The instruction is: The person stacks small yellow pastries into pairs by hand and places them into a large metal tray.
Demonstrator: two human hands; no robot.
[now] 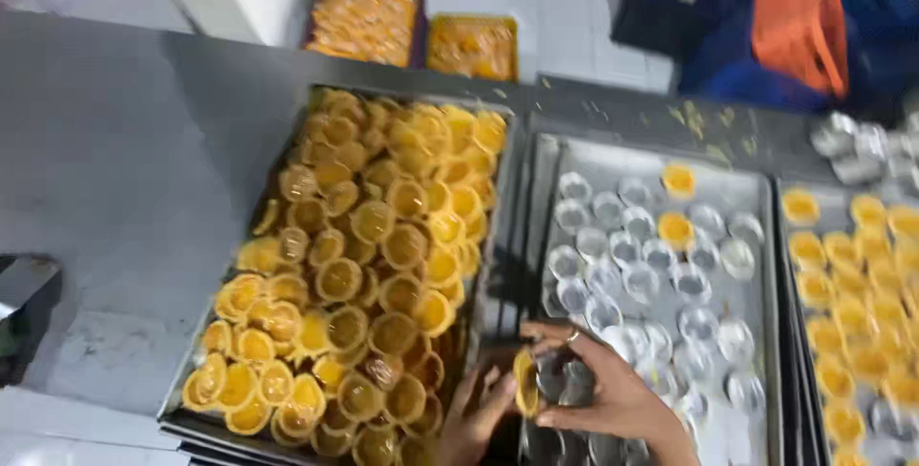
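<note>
While the whole frame is smeared by motion, I can make out this much:

Right hand (603, 391): curled, with a ring on one finger; thumb and fingertips pinch a yellow pastry shell (525, 382) held on edge. My wrist runs off the bottom edge.
Left hand (476, 415): fingers spread loosely, gripping nothing that I can see; it sits just left of the shell, and its palm is cut off at the bottom.
Pastry shell: low in the frame, between my hands, over the gap between the two trays.
Left tray (172, 407): heaped with yellow pastry shells, some paler, some browner; its near corner is cut off.
Middle tray (766, 265): rows of small foil cups (613, 279); two further back hold yellow filling (676, 229). Blur keeps me from counting them.
Right tray (783, 284): filled yellow cups, cropped by the frame edge.
Far side: two crates of yellow pieces (369, 11) on the floor, and a person in blue and orange (795, 16), only partly visible.
</note>
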